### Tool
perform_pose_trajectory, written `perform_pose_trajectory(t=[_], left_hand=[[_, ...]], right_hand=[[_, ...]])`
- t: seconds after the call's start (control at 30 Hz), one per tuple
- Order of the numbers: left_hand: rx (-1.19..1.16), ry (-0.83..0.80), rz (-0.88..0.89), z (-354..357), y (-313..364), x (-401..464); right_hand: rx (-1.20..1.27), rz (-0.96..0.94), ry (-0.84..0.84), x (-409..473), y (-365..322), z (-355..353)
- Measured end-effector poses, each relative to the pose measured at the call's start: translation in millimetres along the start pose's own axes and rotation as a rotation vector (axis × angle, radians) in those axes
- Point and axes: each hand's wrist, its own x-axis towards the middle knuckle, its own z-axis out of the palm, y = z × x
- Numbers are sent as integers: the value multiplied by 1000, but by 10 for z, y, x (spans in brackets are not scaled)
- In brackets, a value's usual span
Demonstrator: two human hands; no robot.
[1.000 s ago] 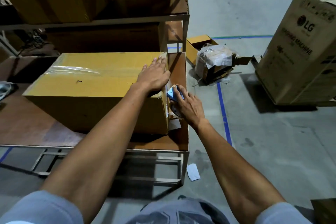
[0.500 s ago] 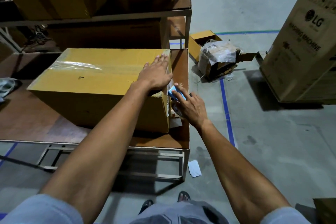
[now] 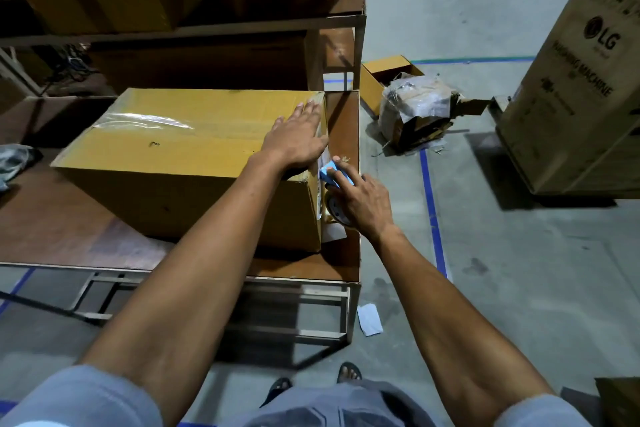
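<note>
Both: left hand [image 3: 294, 142] flat (fingers [image 3: 309, 110] straight) on carton [image 3: 173, 135], right hand [image 3: 365, 203] gripping tape dispenser [image 3: 326, 176].

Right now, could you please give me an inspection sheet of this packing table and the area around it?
Surface: brown table, bearing the box near its right end.
Job's things: yellow box, flaps closed, clear tape on top; tape dispenser against its right side.
Clutter: torn box in plastic wrap and paper scrap on the floor.
Hands: left hand flat on the box top; right hand grips the tape dispenser.
Cables: nothing seen.
Surroundings: shelf with boxes behind; washing-machine carton to the right; blue line on the floor.
</note>
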Motion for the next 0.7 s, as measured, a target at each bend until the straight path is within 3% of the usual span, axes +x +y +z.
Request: perform_pose_trajectory(t=[0.23,0.7], left_hand=[[-1,0,-7,8,9,12],[-10,5,-16,49,-16,43]], right_hand=[[-30,53,-88,93,7,-44],[-62,45,-111,63,-49,-149]])
